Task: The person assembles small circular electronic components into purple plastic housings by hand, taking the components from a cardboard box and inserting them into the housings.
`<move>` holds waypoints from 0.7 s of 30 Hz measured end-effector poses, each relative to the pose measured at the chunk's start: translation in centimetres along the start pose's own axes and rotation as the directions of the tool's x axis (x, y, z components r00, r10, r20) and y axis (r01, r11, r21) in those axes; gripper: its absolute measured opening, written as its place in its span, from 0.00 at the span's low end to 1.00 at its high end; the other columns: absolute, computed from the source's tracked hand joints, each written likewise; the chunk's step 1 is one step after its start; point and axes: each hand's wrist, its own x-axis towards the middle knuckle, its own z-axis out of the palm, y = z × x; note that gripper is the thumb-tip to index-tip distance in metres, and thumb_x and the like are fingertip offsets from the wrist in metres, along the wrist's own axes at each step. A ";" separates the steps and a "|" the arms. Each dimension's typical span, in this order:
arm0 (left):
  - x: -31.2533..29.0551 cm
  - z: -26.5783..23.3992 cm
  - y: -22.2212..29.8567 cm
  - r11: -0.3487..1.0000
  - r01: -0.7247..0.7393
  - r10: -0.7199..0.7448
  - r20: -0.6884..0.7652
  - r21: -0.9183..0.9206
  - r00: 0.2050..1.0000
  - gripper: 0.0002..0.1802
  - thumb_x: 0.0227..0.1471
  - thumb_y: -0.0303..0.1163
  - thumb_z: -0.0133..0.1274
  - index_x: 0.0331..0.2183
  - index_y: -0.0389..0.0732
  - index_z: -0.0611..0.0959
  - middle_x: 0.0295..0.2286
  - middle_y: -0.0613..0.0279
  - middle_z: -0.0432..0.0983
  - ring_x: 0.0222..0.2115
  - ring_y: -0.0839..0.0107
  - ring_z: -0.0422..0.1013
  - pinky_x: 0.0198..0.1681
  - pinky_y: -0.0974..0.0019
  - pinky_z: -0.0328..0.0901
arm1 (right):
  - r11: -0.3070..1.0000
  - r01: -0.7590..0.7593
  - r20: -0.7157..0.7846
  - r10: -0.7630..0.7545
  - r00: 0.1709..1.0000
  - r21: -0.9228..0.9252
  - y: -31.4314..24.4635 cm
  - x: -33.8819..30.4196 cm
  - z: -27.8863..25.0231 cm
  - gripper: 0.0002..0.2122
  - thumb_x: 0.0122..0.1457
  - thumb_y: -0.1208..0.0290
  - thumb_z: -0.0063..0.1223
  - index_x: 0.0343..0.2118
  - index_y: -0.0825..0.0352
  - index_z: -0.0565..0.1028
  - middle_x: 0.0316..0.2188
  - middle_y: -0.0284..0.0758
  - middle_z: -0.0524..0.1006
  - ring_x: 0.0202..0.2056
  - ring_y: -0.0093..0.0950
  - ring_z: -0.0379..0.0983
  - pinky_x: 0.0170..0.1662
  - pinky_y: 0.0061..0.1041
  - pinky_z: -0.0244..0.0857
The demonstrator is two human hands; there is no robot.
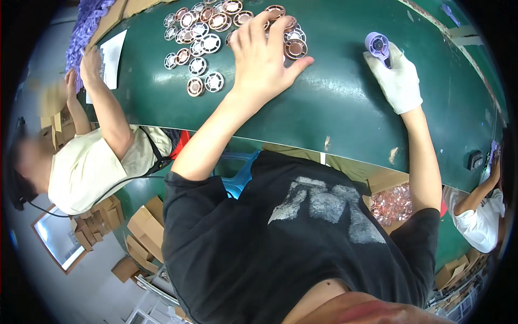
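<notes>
My bare left hand (264, 59) is over the far middle of the green table (334, 97). Its thumb stands apart and its fingers are stretched out, with the tips at a cluster of round spoked covers (295, 48) in copper and silver tones. It partly hides several of them. To the right, my right hand (396, 81), in a white glove, is closed around a light purple piece that looks like a small handheld fan (377, 46). Its ring-shaped head faces up, dark inside, and the glove hides most of its handle.
More spoked covers (210, 43) lie scattered left of my left hand. Purple parts (86, 27) are heaped at the far left, near a white paper sheet (113, 56) and a co-worker's arm (108, 108). Another person (480, 216) sits at right, near a small black object (475, 160).
</notes>
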 end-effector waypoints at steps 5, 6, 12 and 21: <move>-0.3 0.0 0.0 0.990 -0.065 0.068 -0.016 0.123 0.998 0.28 0.39 0.50 0.72 0.41 0.50 0.83 0.42 0.68 0.73 0.47 0.63 0.66 0.51 0.56 0.53 | 1.000 -0.012 0.023 0.012 1.000 -0.012 0.7 0.7 -0.1 0.24 0.58 0.52 0.58 0.52 0.63 0.78 0.39 0.44 0.83 0.43 0.38 0.81 0.49 0.30 0.70; -0.4 0.4 -0.3 0.989 -0.092 0.093 -0.003 0.117 0.996 0.27 0.40 0.50 0.71 0.42 0.50 0.84 0.41 0.68 0.74 0.45 0.64 0.67 0.50 0.57 0.53 | 1.000 -0.019 0.025 0.019 1.000 -0.012 0.5 0.6 -0.3 0.24 0.58 0.52 0.58 0.52 0.63 0.78 0.39 0.44 0.83 0.43 0.38 0.81 0.49 0.30 0.70; 3.8 -0.6 2.5 0.872 -0.188 0.199 -0.025 -0.451 0.980 0.29 0.37 0.28 0.73 0.45 0.42 0.82 0.42 0.57 0.77 0.43 0.59 0.73 0.46 0.60 0.69 | 0.957 0.067 0.063 -0.051 0.997 -0.282 -1.3 -0.6 -2.2 0.23 0.58 0.47 0.56 0.48 0.59 0.81 0.34 0.44 0.83 0.40 0.44 0.80 0.43 0.37 0.73; 5.8 3.6 4.5 0.739 -0.302 0.324 -0.074 -0.602 0.943 0.15 0.36 0.27 0.71 0.32 0.47 0.86 0.41 0.67 0.81 0.42 0.61 0.74 0.45 0.62 0.71 | 0.966 0.086 0.136 -0.054 0.989 -0.243 -1.2 -1.4 -1.6 0.18 0.59 0.51 0.52 0.42 0.59 0.81 0.31 0.44 0.82 0.36 0.47 0.80 0.40 0.43 0.74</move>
